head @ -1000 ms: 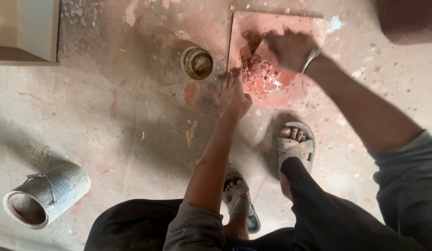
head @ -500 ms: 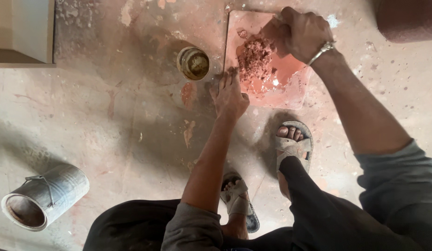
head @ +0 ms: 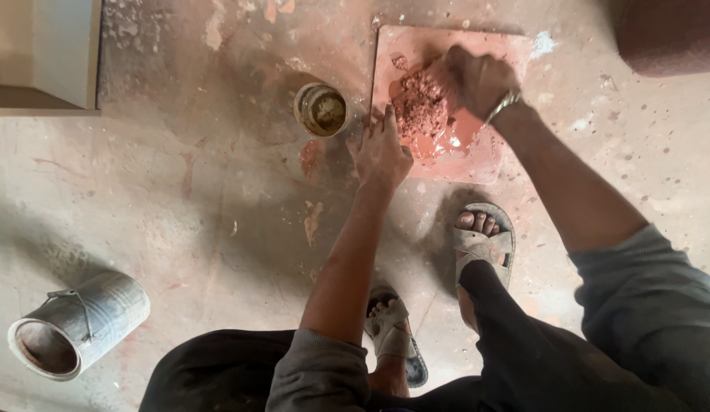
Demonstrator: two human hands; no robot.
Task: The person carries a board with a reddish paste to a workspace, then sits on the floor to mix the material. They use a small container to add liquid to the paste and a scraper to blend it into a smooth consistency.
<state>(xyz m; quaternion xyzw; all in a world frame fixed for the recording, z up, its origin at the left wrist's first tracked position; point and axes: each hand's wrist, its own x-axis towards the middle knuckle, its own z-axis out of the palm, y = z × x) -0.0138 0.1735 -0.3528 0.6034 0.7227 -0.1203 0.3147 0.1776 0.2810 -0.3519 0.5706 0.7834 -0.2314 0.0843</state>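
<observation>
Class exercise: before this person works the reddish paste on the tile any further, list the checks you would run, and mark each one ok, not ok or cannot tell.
1. Left hand steadies the square tile at its edge: ok.
2. Right hand is on the reddish paste pile: ok.
3. Paste stays within the tile: ok.
4. Small round tin stands upright, apart from the tile: ok.
5. Metal bucket upright: not ok, it lies on its side.
6. Paste evenly mixed: cannot tell.
</observation>
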